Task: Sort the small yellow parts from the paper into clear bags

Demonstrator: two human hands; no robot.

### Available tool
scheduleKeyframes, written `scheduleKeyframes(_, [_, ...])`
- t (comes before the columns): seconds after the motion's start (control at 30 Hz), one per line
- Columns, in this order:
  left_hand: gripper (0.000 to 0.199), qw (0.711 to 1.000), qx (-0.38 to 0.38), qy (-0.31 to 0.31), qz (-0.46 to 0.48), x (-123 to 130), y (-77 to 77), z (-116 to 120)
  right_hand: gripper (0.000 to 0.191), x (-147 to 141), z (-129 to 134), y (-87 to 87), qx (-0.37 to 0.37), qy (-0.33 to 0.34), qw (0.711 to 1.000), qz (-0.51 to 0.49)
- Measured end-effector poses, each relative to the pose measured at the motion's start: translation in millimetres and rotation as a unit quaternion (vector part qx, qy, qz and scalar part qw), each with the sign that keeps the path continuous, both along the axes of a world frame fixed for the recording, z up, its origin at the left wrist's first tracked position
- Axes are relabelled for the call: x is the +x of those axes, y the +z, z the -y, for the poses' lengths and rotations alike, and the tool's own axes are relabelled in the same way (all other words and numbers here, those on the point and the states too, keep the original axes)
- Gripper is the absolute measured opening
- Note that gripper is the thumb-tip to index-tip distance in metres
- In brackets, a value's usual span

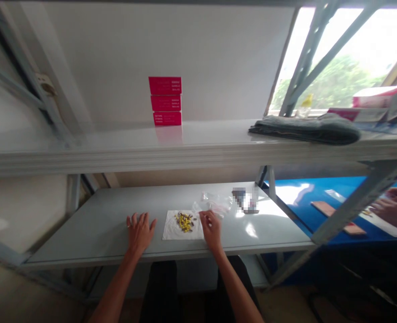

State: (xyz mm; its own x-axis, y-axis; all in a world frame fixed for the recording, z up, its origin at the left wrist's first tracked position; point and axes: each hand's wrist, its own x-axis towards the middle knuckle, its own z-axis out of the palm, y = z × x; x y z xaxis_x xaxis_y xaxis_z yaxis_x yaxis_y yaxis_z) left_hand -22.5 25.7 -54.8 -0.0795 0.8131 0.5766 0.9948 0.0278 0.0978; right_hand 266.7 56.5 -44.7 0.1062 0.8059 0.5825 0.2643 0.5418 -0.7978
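Observation:
A white paper or cloth sheet (169, 232) lies near the front of the grey table. On it sits a small heap of yellow and dark brown pieces (185, 223), too small to name. My left hand (140, 234) rests palm down on the bare tabletop left of the sheet, fingers spread. At the sheet's right edge is my right hand (212, 229), its thumb and fingers curled together in a pinch. What lies between those fingertips, if anything, is too small to make out. Behind it are crumpled clear plastic bags (218, 202).
A blurred-out object (246, 200) lies at the table's back right. The upper shelf (215, 132) holds three stacked red boxes (166, 102) and a folded grey cloth (304, 128). Another person's hands (391, 211) are over the blue table (295, 197) at right, near a brown slab (338, 218).

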Motion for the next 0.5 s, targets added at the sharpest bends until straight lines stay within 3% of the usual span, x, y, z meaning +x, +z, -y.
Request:
scheduleKeyframes(0.1, [0.038,0.997,0.057,-0.020,0.043,-2,6.0,3,0.029,-35,11,-2.9,-0.058,0.141,0.987,-0.048])
scheduleKeyframes(0.2, [0.034,0.981,0.079,-0.120,0.130,0,15.8,12,0.029,-59,10,-3.0,-0.087,0.217,0.971,-0.046])
scheduleKeyframes(0.27, [0.032,0.952,0.064,-0.219,0.204,8,21.6,18,0.030,-66,8,-1.5,-0.111,0.237,0.964,-0.047])
scheduleKeyframes(0.33, [0.027,0.923,0.038,-0.273,0.267,21,25.2,22,0.033,-66,6,0.0,-0.133,0.251,0.957,-0.049])
scheduleKeyframes(0.43, [0.022,0.901,0.007,-0.251,0.355,40,26.3,20,0.036,-51,4,0.1,-0.148,0.249,0.956,-0.032])
scheduleKeyframes(0.5, [0.027,0.881,-0.009,-0.222,0.417,48,24.7,15,0.034,-34,4,-1.2,-0.134,0.185,0.973,0.000])
